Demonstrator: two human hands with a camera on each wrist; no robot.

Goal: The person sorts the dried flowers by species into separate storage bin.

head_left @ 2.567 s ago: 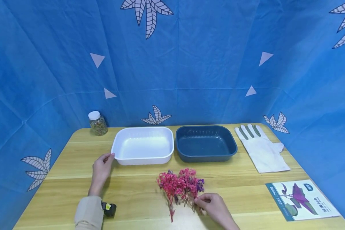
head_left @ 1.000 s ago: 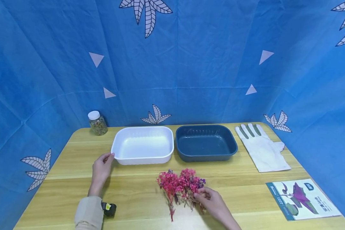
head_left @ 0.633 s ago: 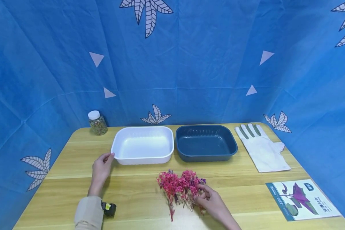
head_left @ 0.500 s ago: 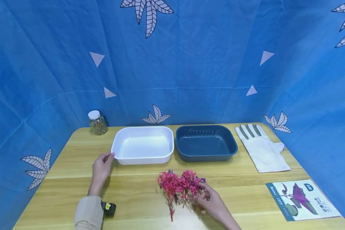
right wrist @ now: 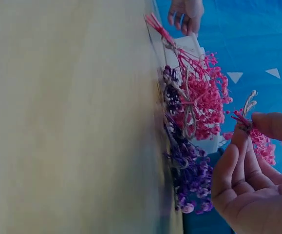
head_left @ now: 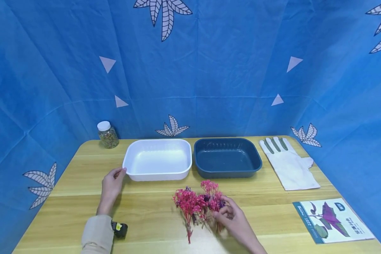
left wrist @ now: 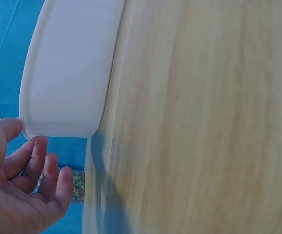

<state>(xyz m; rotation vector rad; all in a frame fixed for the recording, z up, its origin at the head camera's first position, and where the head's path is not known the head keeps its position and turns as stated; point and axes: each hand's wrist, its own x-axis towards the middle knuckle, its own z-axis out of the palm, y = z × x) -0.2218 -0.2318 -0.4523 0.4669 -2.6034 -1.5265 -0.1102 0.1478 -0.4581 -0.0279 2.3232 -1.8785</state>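
My left hand [head_left: 112, 186] pinches the near-left corner rim of a white plastic basin [head_left: 158, 177]; in the left wrist view thumb and fingertips meet at that rim [left wrist: 28, 127]. Lower right, my right hand [head_left: 236, 221] pinches the twine-tied stems of a small bunch of pink dried flowers [right wrist: 263, 146], blooms pointing away from me, raised off the table. Beside it another pink bunch [head_left: 185, 204] lies on the table, stems toward me. Purple dried flowers [right wrist: 192, 170] lie by it, partly hidden in the head view.
A dark blue basin [head_left: 228, 174] stands right of the white one. A lidded jar [head_left: 108, 137] of dried bits is at the back left. On the right lie a white glove [head_left: 293, 169] and a flat printed packet [head_left: 333, 220]. A blue cloth [head_left: 228, 70] hangs behind the table.
My right hand has taken hold of the right pink bunch, and its blooms have lifted and moved away from me. My left hand has stayed at the white basin's rim.
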